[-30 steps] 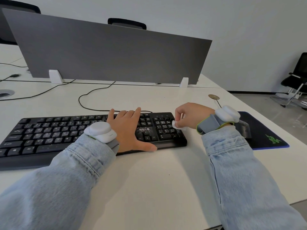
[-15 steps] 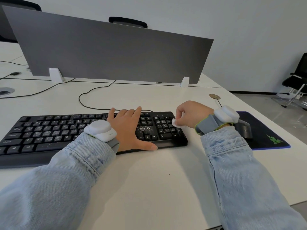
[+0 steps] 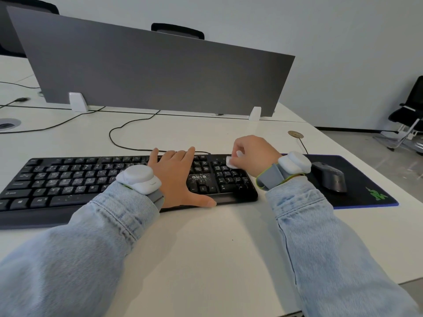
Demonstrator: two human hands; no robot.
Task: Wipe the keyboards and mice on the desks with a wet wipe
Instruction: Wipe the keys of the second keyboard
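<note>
A black keyboard lies across the white desk. My left hand rests flat on its right-middle keys, fingers straight and thumb along the front edge. My right hand pinches a small folded white wet wipe and holds it against the top of the number pad. A dark grey mouse sits on a black mouse pad just right of my right wrist.
A grey divider panel stands behind the keyboard, with black cables running under it. A round desk grommet lies near the right back corner. Black office chairs stand on the floor at far right.
My right hand with the wipe has slid from the lower number pad toward its far edge. My left hand has stayed on the keys.
</note>
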